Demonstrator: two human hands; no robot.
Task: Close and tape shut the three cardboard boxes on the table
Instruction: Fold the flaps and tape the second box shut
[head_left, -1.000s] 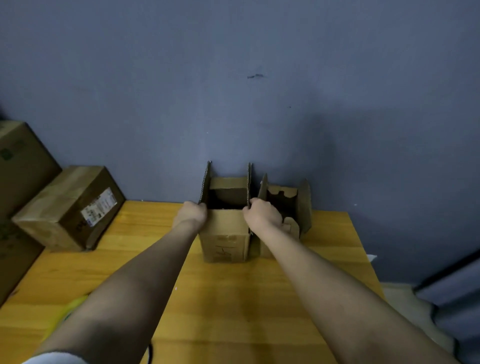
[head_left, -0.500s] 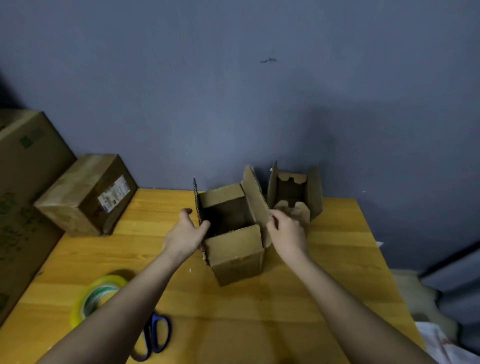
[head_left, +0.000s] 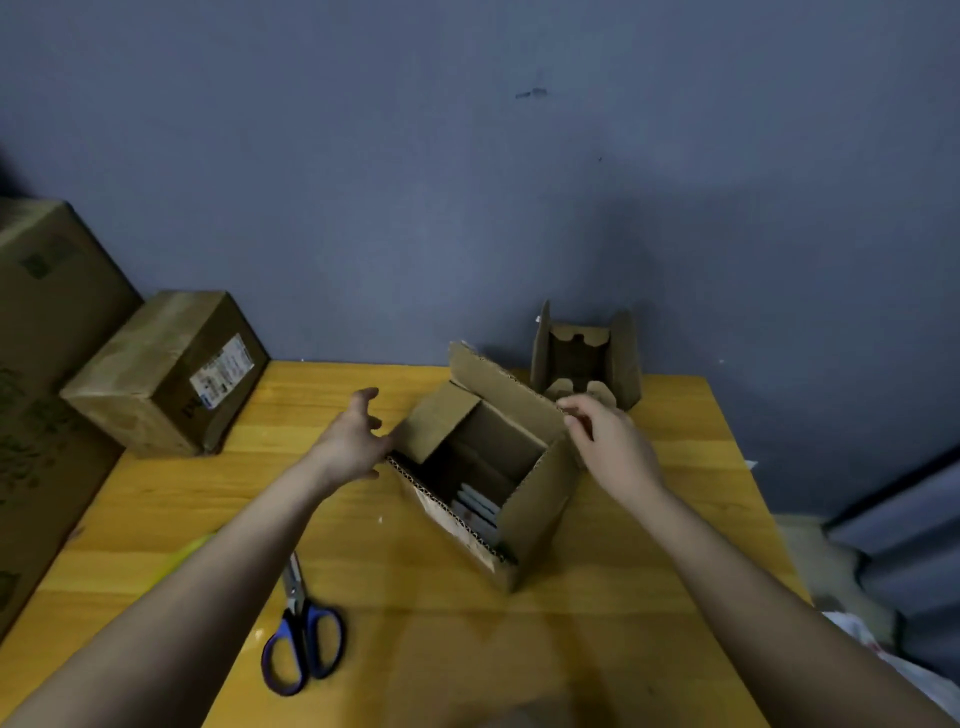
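Observation:
An open cardboard box (head_left: 535, 509) stands turned at an angle in the middle of the wooden table (head_left: 519, 639), flaps up, with flat pale items inside. My left hand (head_left: 353, 441) is at its left side with fingers spread, the thumb side touching the left flap. My right hand (head_left: 608, 441) pinches the edge of the right rear flap. A second, smaller open box (head_left: 584, 358) stands behind against the wall. A closed brown box with a label (head_left: 166, 374) sits at the table's back left.
Blue-handled scissors (head_left: 301, 634) lie on the table near my left forearm. A strip of yellow tape roll (head_left: 182, 558) shows beside that forearm. A large carton (head_left: 41, 389) stands at the left edge. The grey wall is close behind.
The box has come nearer to me and turned further. My left hand opened and spread beside the left flap. My right hand moved up onto the rear flap's edge.

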